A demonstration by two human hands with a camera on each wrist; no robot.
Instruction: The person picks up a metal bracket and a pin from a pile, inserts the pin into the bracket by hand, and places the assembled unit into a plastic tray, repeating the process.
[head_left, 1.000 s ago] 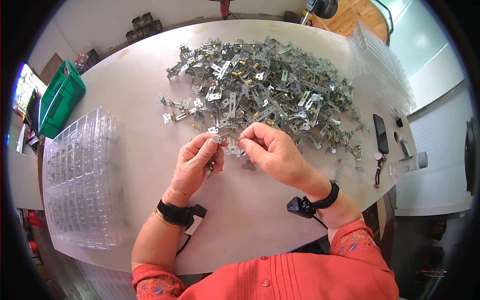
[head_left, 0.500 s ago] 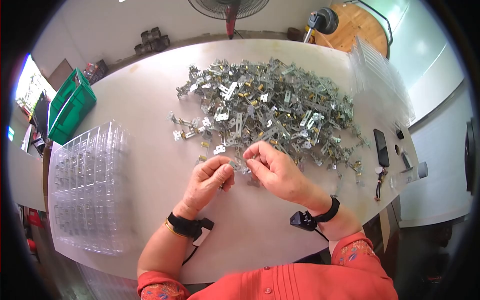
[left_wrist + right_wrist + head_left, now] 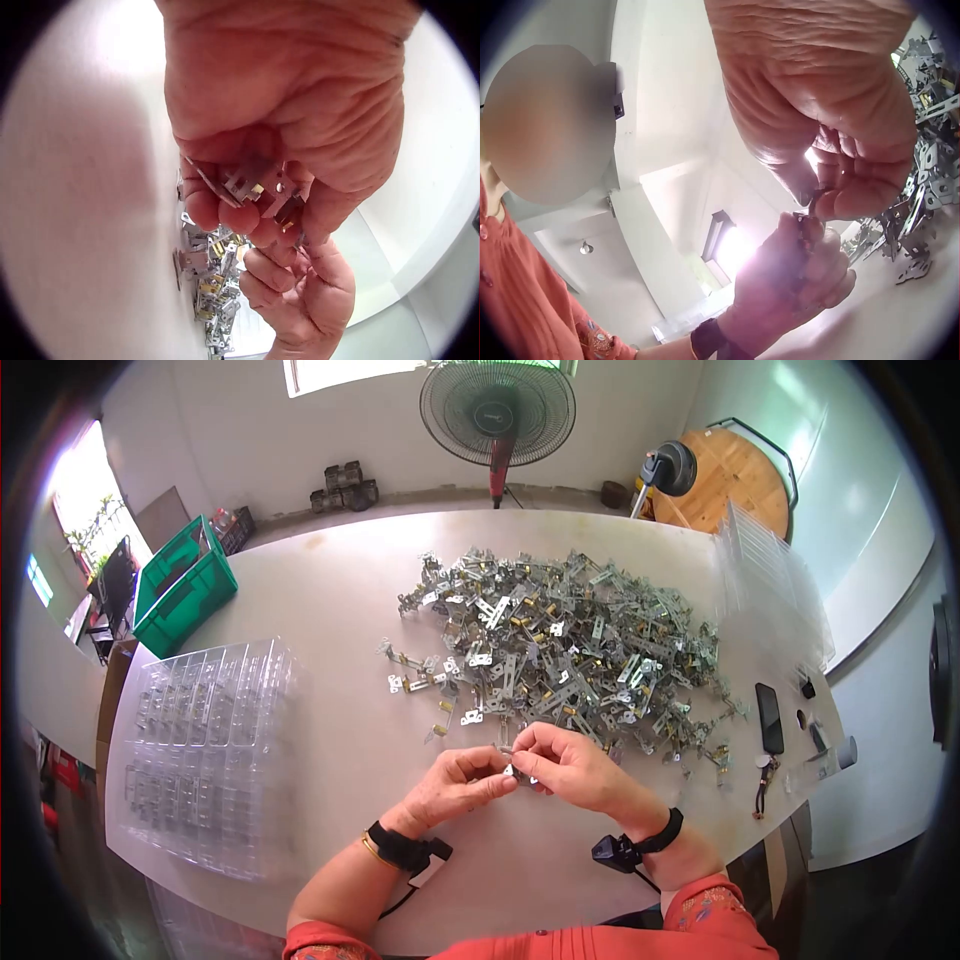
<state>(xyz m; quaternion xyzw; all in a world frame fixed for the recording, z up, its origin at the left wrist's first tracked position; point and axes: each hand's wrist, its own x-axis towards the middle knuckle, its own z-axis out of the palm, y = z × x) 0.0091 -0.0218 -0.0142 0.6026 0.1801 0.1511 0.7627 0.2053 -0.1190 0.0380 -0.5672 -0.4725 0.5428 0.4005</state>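
Fingers of my left hand (image 3: 455, 788) curl around a metal bracket (image 3: 281, 191) with brass-coloured bits; a flat metal plate (image 3: 214, 184) sticks out beside it in the left wrist view. The right hand (image 3: 580, 770) meets the left at the fingertips. Between its thumb and index finger it pinches a small dark metal piece (image 3: 814, 201), mostly hidden by the fingers. Both hands are over the near side of a heap of metal brackets (image 3: 560, 640), many with brass-coloured parts.
Clear plastic trays (image 3: 200, 750) with small parts stand at the left, below a green crate (image 3: 190, 600). More clear trays (image 3: 770, 590) are stacked at the right. A phone (image 3: 769, 718) and a clear bottle (image 3: 825, 765) lie near the right edge. Beyond the table is a fan (image 3: 497, 420).
The head view has tilted up, so the table sits lower and the fan shows fully. My hands have drawn together, fingertips now overlapping where a small gap showed before.
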